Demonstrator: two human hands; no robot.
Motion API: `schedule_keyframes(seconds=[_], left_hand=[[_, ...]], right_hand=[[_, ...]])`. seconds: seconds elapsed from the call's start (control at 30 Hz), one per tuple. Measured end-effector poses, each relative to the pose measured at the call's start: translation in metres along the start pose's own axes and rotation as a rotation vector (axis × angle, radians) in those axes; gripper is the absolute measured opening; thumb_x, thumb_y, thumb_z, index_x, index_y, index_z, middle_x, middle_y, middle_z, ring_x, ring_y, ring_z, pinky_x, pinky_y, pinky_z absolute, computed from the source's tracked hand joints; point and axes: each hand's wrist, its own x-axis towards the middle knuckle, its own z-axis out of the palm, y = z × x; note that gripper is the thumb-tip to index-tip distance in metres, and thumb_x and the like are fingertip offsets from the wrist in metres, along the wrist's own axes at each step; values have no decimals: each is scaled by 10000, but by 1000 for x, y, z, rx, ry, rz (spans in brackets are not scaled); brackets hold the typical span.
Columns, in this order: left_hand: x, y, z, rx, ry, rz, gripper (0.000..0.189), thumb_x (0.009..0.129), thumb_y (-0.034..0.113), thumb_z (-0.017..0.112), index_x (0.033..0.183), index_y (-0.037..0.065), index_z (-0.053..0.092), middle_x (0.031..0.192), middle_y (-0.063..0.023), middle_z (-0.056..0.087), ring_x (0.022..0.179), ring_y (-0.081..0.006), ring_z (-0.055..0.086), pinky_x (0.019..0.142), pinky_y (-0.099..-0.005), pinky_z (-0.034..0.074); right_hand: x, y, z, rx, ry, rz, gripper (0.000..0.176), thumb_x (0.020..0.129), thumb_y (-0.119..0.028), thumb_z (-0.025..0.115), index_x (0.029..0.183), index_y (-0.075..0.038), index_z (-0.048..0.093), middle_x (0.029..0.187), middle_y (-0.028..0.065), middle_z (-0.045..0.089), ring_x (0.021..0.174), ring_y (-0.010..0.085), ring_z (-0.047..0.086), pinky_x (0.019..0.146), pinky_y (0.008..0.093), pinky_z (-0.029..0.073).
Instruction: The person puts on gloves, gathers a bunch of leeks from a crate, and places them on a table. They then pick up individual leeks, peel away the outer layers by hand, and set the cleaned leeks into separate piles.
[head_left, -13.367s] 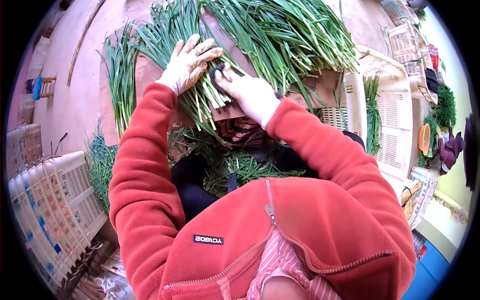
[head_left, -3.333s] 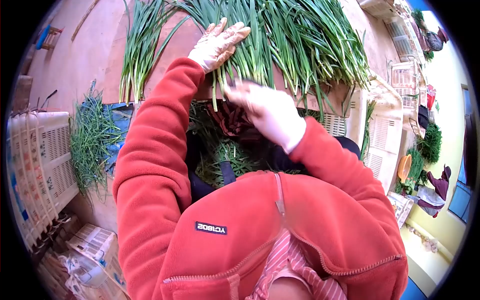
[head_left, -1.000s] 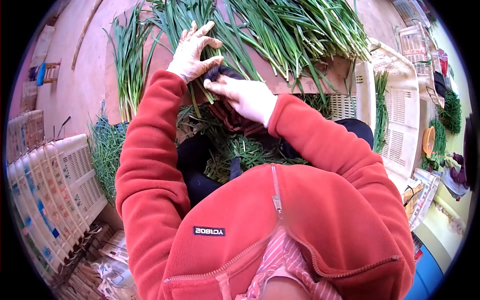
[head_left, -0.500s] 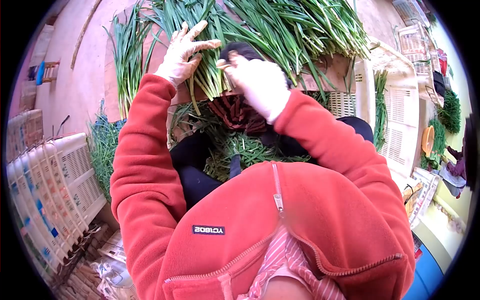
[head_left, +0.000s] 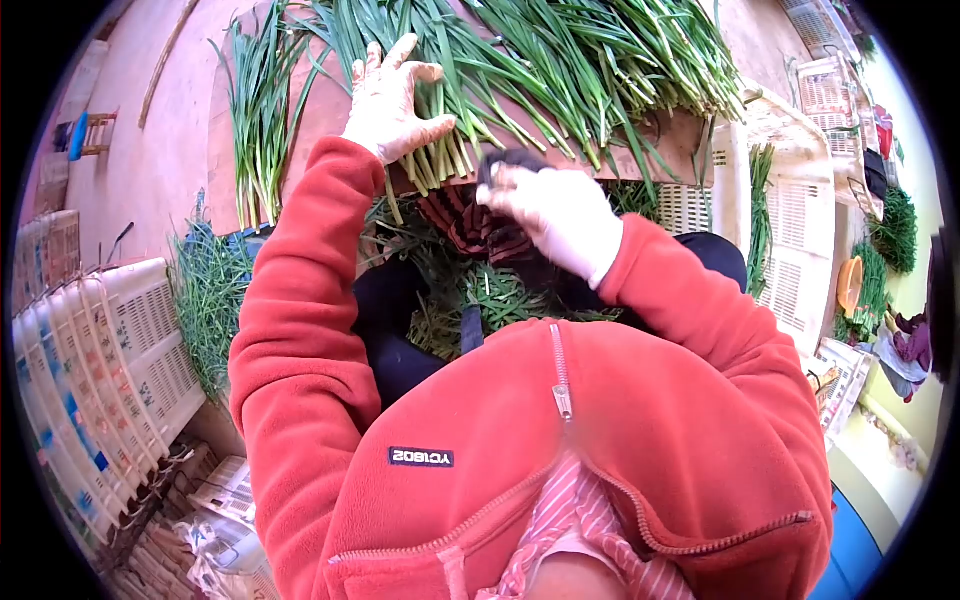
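Observation:
A layer of long green chives (head_left: 560, 75) covers the board (head_left: 660, 140), their pale stem ends toward me. My left hand (head_left: 388, 105), in a thin whitish glove, lies on the chives with its fingers spread, pressing near the stems. Closer to my body and to the right, my right hand (head_left: 555, 210), also gloved, is closed on a dark, soft-looking pad (head_left: 512, 168). Its exact kind is blurred. The pad is just over the board's near edge. A separate small bunch of chives (head_left: 262, 120) lies to the left.
Cut leaf scraps (head_left: 500, 300) lie between my knees, beside a dark red striped cloth (head_left: 470, 220). White plastic crates stand at left (head_left: 150, 350) and right (head_left: 800, 230). Loose greens (head_left: 210, 300) heap beside the left crate. More green bunches (head_left: 893, 225) sit far right.
My right hand has drawn back toward me and rightward with the dark pad, off the stems. My left hand has shifted slightly right and stays spread on the chives.

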Motion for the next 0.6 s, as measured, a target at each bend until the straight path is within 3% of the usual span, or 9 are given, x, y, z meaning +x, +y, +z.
schedule_keyframes(seconds=[0.13, 0.17, 0.27, 0.37, 0.47, 0.6], left_hand=[[-3, -8, 0, 22, 38, 5, 619, 641, 344, 780, 1195, 181, 558, 1465, -117, 273, 1359, -425, 163, 1127, -478, 99], [-3, -12, -2, -24, -8, 45, 612, 645, 260, 763, 1215, 180, 554, 1472, -115, 265, 1365, -420, 155, 1126, -476, 99], [-6, -22, -11, -158, -136, 121, 671, 644, 8, 682, 1274, 186, 535, 1494, -106, 239, 1388, -369, 135, 1125, -454, 112], [-11, -38, -12, -430, -158, 134, 671, 629, -19, 653, 1263, 177, 545, 1502, -97, 229, 1400, -320, 129, 1124, -439, 126], [-9, -47, -11, -406, -202, 174, 676, 636, -61, 588, 1267, 177, 542, 1516, -93, 193, 1412, -286, 96, 1128, -424, 104], [-9, -43, -10, -331, -229, 179, 679, 672, -62, 575, 1292, 208, 513, 1531, -84, 129, 1412, -320, 52, 1135, -424, 67]], right_hand=[[40, 15, 2, -150, 201, -26, 315, 847, -119, 485, 1143, -132, 594, 1158, 122, 595, 856, 282, 638, 705, 379, 519], [50, 15, 7, -139, 236, -50, 294, 880, -152, 454, 1140, -115, 586, 1123, 134, 605, 876, 287, 634, 712, 392, 511], [77, 3, 18, -152, 132, -7, 250, 892, -222, 451, 1041, -75, 588, 908, 146, 632, 744, 307, 637, 641, 408, 507], [89, -8, 26, -71, 172, 67, 263, 900, -246, 437, 973, -48, 593, 813, 171, 634, 695, 335, 628, 629, 435, 499], [90, -13, 32, 69, -2, 205, 265, 913, -203, 410, 964, -14, 588, 815, 206, 630, 700, 360, 618, 633, 473, 480], [51, -13, 44, 101, 118, -114, 209, 866, -162, 497, 941, 17, 575, 864, 211, 595, 689, 343, 621, 612, 418, 497]])
